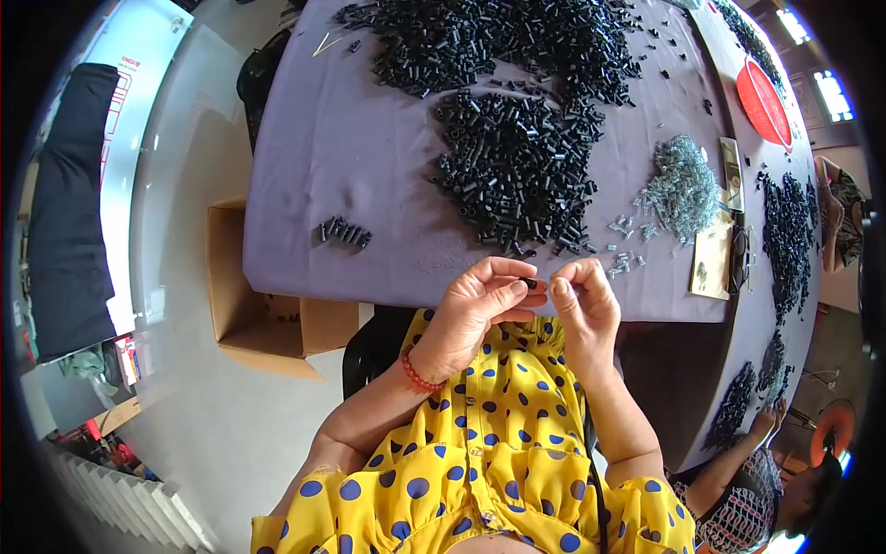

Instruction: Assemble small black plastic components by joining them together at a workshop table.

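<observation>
Left hand (pixel 475 309) has a small black tube (pixel 528 283) pinched btwn thumb and fingertips, grip narrow and closed on it, right at the desk's near edge, over the lap. Right hand (pixel 583 300) is just beside it, fingertips bunched tight and touching the tube's end; can't tell if there's anything tiny inside that pinch (too small to see). Red bead bracelet (pixel 417 374) on the left wrist, yellow dress w/ blue dots (pixel 489 452) below.

Further out on the purple desk (pixel 351 148): big heap of the same black tubes (pixel 521 171) just ahead of the hands, a second heap (pixel 480 37) behind it at the far side. Pile of small silvery metal bits (pixel 681 189) to the right, a few strays (pixel 620 263) near the right hand. Short row of tubes (pixel 343 232) lies off to the left. Open cardboard box (pixel 263 305) on the floor, left of the desk. Another person (pixel 752 471) sits lower right, hand near more black parts (pixel 734 402).
</observation>
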`<state>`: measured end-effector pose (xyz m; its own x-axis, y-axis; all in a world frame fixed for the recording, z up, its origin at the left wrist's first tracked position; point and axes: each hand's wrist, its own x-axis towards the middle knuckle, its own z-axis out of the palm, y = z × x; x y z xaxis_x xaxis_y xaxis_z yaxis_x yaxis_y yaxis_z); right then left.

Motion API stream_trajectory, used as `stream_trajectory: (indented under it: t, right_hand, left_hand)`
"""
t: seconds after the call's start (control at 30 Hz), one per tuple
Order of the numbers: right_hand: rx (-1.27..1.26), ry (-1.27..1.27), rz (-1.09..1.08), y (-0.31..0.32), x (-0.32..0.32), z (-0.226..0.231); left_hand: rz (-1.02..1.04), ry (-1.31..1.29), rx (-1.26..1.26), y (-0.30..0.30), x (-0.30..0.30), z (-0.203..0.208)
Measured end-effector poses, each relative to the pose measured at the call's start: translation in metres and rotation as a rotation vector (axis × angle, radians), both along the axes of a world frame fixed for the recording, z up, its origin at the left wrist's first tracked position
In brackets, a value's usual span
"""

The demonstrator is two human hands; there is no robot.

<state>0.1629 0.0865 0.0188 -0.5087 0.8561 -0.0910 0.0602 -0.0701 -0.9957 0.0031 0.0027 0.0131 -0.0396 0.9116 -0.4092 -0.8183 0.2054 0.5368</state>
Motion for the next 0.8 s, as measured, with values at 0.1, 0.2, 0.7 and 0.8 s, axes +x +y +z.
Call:
stream_trajectory:
  t: [0.1, 0.2, 0.7, 0.8]
  right_hand:
    - [0.008, -0.016, 0.003, -0.002, -0.003, 0.001]
    - [0.013, -0.028, -0.016, -0.002, -0.005, -0.004]
    - [0.362, -0.152, 0.009, 0.001, -0.005, 0.000]
    - [0.488, -0.214, 0.003, -0.001, -0.004, -0.003]
  left_hand:
    - [0.023, 0.091, 0.028, -0.004, 0.002, -0.012]
    - [0.040, 0.046, 0.013, -0.002, 0.003, -0.008]
    - [0.059, 0.020, -0.031, -0.004, 0.007, -0.007]
    - [0.072, -0.012, -0.036, -0.003, 0.007, -0.007]
